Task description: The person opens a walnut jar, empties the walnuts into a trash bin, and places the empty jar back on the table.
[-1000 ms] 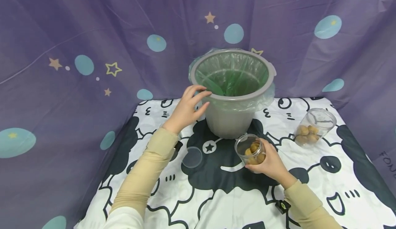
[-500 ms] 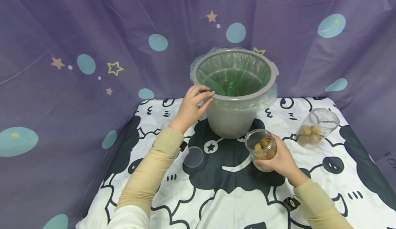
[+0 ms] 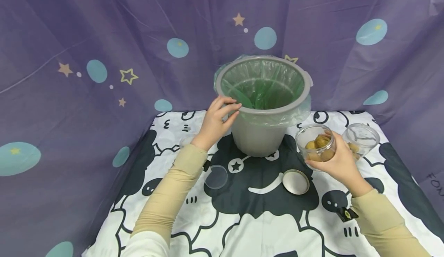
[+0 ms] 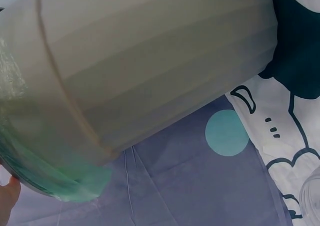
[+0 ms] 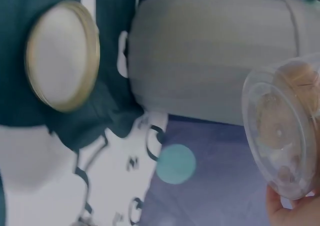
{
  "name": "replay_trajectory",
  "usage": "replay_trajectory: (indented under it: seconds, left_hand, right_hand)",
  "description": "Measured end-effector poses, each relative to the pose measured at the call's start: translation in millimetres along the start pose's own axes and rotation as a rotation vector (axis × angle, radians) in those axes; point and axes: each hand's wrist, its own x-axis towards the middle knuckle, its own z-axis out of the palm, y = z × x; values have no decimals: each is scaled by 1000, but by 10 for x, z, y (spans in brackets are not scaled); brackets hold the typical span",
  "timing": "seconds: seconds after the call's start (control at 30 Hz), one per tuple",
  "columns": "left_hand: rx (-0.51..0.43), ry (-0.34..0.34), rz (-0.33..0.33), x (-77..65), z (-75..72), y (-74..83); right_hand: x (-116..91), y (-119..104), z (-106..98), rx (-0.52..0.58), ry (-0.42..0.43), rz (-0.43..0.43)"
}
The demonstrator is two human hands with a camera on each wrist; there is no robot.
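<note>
Jar (image 3: 315,151) of brown balls (image 3: 322,140) is gripped in the right hand (image 3: 341,164), thumb and fingers round its side. Long axis near upright, mouth up. Bin (image 3: 258,137) stands just left of it, slight gap; right hand is the nearer one. Left hand (image 3: 216,124) pinches the bin's rim. Second jar (image 3: 363,134) sits just right, tin lid (image 3: 296,182) on the near side.

Glossy plastic jar (image 3: 303,143), matt plastic bin (image 3: 260,139), crinkled film liner (image 3: 297,113) (glossy too) – creased cloth backdrop (image 3: 326,68)
</note>
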Motion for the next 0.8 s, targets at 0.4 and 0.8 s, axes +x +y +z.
replay_trajectory:
  seconds: [0.4,0.8]
  left_hand:
    - [5,-1,-26,-9,35,-2]
    - [1,9,-16,-31,31,-18]
  right_hand:
    - [279,-226,-370,0,31,-10]
    - [593,-515,-578,-40,63,-44]
